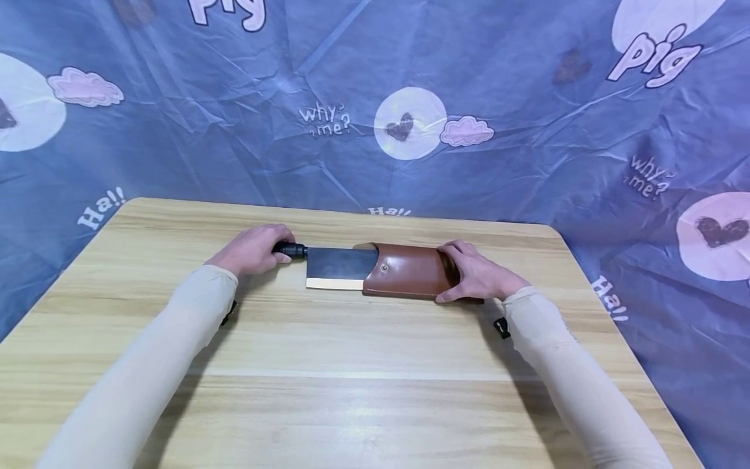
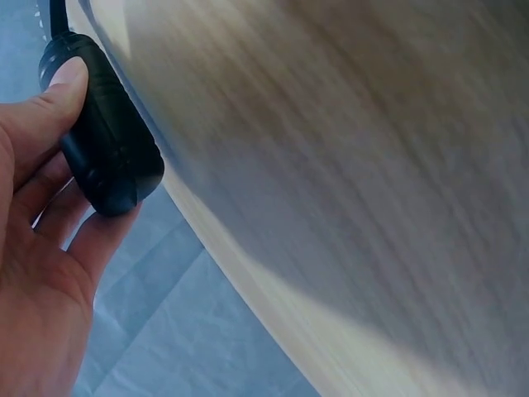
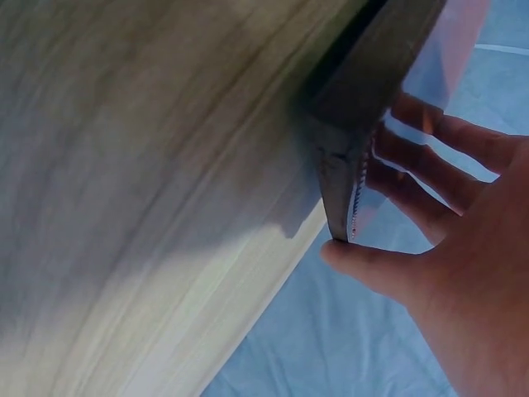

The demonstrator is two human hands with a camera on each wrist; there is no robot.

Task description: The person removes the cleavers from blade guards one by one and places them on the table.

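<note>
A cleaver with a dark blade and a pale cutting edge lies lengthwise between the hands in the head view. Its black handle is gripped by my left hand, the thumb along one side and the fingers underneath. The far part of the blade is hidden inside a brown leather sheath with a metal snap and a stitched edge. My right hand holds the sheath's right end, thumb on the near edge and fingers on the far one. In the right wrist view, fingers spread over the sheath's face.
Both hands are above a light wood-grain table, towards its far side. Behind it hangs a blue printed cloth. Black straps show at the wrists, below the pale sleeves.
</note>
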